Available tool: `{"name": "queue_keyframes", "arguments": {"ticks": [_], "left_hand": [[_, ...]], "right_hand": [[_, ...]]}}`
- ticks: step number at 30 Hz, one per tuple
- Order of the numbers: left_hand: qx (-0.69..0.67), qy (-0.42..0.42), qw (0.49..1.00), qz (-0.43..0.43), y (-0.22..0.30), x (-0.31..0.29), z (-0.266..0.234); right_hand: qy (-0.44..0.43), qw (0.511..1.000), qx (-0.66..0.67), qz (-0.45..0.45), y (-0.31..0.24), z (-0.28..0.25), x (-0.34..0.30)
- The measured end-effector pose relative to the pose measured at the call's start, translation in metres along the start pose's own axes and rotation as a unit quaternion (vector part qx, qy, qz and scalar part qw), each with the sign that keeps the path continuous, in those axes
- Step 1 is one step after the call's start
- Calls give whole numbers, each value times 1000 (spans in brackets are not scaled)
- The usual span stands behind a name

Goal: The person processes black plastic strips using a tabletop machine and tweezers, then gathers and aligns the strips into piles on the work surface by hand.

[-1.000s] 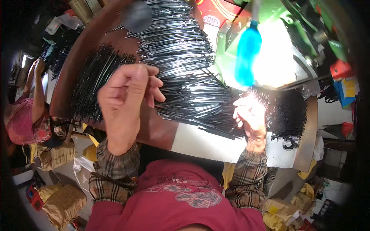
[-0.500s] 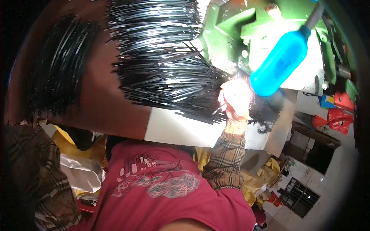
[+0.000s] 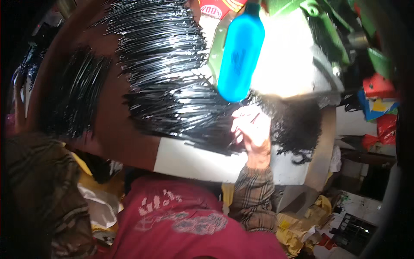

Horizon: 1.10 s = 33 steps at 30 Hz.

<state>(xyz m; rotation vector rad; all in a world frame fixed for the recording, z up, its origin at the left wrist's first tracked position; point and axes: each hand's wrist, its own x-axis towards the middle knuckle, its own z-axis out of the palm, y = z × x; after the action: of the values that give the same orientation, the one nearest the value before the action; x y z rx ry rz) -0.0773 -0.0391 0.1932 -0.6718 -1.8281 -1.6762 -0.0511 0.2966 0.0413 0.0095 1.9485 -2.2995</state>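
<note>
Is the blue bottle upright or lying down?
Cannot tell. The blue bottle appears lengthwise with its cap toward the picture's top, but the downward view hides what supports it.

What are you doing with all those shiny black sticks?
A person in a red shirt and checked sleeves sits at a round brown table heaped with thin black sticks. The right hand rests at the edge of the big pile, fingers pinching what looks like a stick or two over a white sheet. Only the left sleeve shows at the lower left; the left hand is out of view. A blue bottle hangs just above the right hand.
</note>
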Motion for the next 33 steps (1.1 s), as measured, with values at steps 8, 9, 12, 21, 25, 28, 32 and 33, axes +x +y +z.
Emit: {"name": "queue_keyframes", "arguments": {"ticks": [8, 9, 12, 21, 25, 28, 32, 33], "left_hand": [[71, 22, 995, -60, -59, 3, 61], [94, -7, 988, -120, -76, -11, 78], [171, -141, 954, -199, -125, -48, 107], [403, -168, 897, -71, -176, -55, 115], [400, -133, 907, 2, -195, -47, 109], [327, -132, 936, 10, -211, -49, 105], [133, -104, 974, -148, -215, -42, 100], [121, -103, 977, -139, -211, -39, 98]], "right_hand": [[6, 999, -34, -24, -7, 8, -4], [-6, 998, -38, -44, -8, 10, -3], [-16, 997, -78, -23, -11, 15, -6], [-67, 997, -27, 3, -20, 20, -11], [-73, 996, -29, 30, -21, 22, -12], [-69, 996, -32, 41, -20, 23, -13], [-60, 997, -40, 42, -19, 21, -11], [-59, 997, -39, 29, -17, 21, -11]]}}
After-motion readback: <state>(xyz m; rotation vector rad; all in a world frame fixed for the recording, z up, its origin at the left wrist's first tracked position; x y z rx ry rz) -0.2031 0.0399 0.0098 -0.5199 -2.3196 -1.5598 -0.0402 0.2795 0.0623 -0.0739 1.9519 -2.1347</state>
